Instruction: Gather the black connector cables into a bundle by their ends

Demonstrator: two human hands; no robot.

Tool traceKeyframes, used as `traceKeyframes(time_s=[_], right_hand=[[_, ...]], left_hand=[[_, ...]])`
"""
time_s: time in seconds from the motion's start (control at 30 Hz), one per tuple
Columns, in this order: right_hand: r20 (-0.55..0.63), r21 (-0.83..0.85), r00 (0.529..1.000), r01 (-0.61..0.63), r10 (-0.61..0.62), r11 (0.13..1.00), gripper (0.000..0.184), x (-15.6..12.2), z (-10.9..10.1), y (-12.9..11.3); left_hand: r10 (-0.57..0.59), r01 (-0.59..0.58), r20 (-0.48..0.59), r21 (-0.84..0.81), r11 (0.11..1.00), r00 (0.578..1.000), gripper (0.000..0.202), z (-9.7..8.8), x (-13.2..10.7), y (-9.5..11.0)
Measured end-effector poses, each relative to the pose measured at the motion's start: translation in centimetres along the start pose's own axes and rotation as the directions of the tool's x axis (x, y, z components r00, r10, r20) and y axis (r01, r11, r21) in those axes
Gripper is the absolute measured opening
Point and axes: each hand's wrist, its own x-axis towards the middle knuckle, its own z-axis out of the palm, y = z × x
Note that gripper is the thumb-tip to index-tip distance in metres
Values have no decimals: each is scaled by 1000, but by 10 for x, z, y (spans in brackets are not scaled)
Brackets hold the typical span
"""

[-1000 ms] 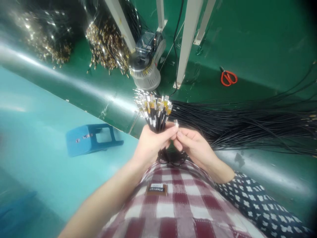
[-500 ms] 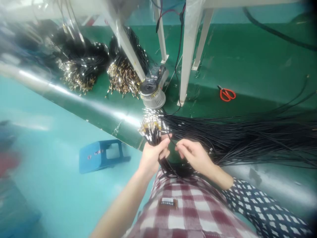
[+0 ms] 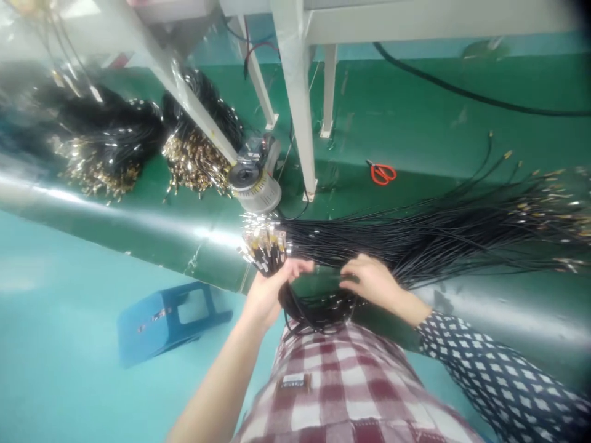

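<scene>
A bundle of black cables [image 3: 295, 304] with silvery metal ends is gripped in my left hand [image 3: 272, 286], its thumb pointing right. The ends fan out above that hand, and the cable lengths loop down toward the checked apron [image 3: 332, 375]. My right hand [image 3: 369, 280] is a short way to the right, its fingers apart and no cable visible between them. Just beyond both hands, a long spread of loose black cables [image 3: 369, 237] lies across the green surface, its gold-tipped ends at the far right.
Behind the bundle stands a grey device with a round dial [image 3: 253, 184], near white table legs [image 3: 300, 123]. Red-handled cutters [image 3: 382, 173] lie farther right. Tied cable bundles [image 3: 198, 160] sit at the left. A blue stool [image 3: 170, 317] is on the floor.
My right hand has moved away from the left, and its pinching fingers have come apart. The left thumb has straightened. The view has swung right, showing the cables' far ends.
</scene>
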Motion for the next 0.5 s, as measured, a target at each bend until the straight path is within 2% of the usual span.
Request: traceKeyframes(time_s=[0.07, 0.13, 0.23, 0.3, 0.33, 0.4, 0.43, 0.47, 0.5], right_hand=[[18, -73, 998, -58, 59, 996, 18, -13, -4, 20], [41, -89, 997, -60, 64, 994, 18, -26, -15, 31], [37, -83, 999, -23, 26, 996, 24, -42, -47, 36], [-7, -89, 1000, -7, 7, 996, 28, -52, -71, 38], [-24, -100, 1000, 2, -4, 995, 28, -56, -81, 40], [-15, -131, 1000, 16, -19, 991, 31, -61, -88, 45], [9, -148, 1000, 18, -17, 989, 34, -62, -86, 48], [37, -163, 999, 15, -9, 986, 36, -61, -80, 51], [62, -177, 998, 7, 5, 984, 39, -59, -72, 54]], left_hand=[[-5, 7, 72, -38, 999, 997, 32, 10, 2, -1], [23, -15, 109, -76, 997, 994, 34, 29, -4, 4], [76, -53, 166, -137, 989, 983, 39, 61, -31, 31], [147, -113, 220, -160, 981, 964, 41, 69, -54, 52], [198, -167, 226, -150, 975, 954, 42, 67, -62, 60], [313, -290, 182, -139, 947, 932, 44, 50, -66, 64], [381, -362, 90, -173, 916, 920, 45, 38, -61, 61], [373, -371, -23, -175, 912, 928, 44, 25, -55, 55], [292, -305, -97, -157, 939, 951, 43, 13, -47, 49]])
